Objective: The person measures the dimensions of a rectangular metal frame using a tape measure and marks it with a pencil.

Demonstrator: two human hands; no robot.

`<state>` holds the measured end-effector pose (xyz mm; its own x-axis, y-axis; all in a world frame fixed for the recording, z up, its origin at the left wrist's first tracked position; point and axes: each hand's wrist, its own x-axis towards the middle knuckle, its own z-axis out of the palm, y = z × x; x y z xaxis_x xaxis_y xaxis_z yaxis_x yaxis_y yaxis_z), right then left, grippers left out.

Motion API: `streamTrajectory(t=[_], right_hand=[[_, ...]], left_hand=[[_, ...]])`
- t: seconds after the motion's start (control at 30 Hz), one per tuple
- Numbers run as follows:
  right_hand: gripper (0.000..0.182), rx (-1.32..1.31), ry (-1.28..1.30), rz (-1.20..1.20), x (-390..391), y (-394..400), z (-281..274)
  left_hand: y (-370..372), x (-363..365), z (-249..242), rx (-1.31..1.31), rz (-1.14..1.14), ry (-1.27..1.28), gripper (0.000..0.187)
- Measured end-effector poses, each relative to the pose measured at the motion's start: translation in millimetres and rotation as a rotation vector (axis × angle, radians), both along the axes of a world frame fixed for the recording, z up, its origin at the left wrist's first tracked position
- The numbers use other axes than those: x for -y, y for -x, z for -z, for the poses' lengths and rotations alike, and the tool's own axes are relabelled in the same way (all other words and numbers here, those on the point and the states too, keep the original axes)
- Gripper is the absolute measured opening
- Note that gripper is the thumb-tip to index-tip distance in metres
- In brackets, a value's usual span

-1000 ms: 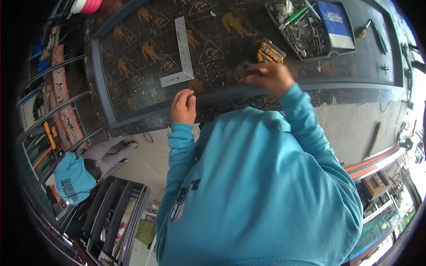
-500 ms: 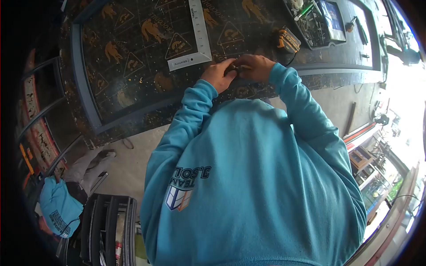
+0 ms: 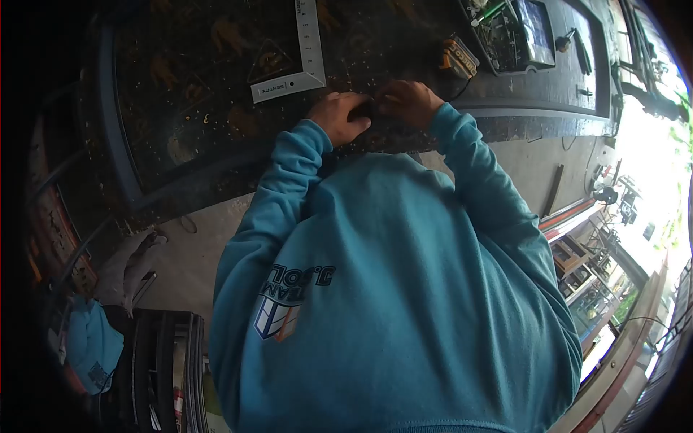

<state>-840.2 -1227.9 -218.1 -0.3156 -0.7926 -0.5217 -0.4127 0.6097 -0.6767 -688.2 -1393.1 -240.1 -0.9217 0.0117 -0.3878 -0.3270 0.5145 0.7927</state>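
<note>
My left hand (image 3: 339, 117) is at the near edge of the dark workbench (image 3: 216, 148), its fingers curled with the thumb apart below them. Close on its right, my right hand (image 3: 409, 103) has bent fingers pointing toward it. Something small may be between the hands, but it is too dark to make out. Just beyond my left hand lies a metal square ruler (image 3: 310, 61) with its corner toward me. A yellow and black tape measure (image 3: 459, 59) rests to the upper right of my right hand.
A grey frame (image 3: 119, 137) lies on the bench around the work area. At the upper right is a black tray (image 3: 498, 43) of small parts, with a green-handled tool (image 3: 489, 14). Another person in a blue shirt (image 3: 94, 343) is at the lower left, beside dark stacked frames (image 3: 162, 361).
The view has shifted slightly and darkened, so the bench things appear further left. My hands have come slightly apart, and the small piece between them no longer shows clearly.
</note>
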Motion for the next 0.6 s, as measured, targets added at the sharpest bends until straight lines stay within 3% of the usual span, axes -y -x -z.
streamTrajectory(t=[0.23, 0.37, 0.6], right_hand=[[0.029, 0.005, 0.053, 0.052, -6.9, -1.6, 6.3], [0.029, 0.022, 0.062, 0.048, -6.8, 0.2, 1.5], [0.028, 0.029, 0.034, 0.048, -6.9, 1.0, -2.8]], left_hand=[[0.7, -6.8, 1.1, -0.032, -0.010, 0.075, 0.076], [1.4, -11.1, -3.5, 0.017, 0.042, 0.125, 0.076], [-0.6, -15.2, 7.2, -0.132, 0.076, 0.209, 0.070]])
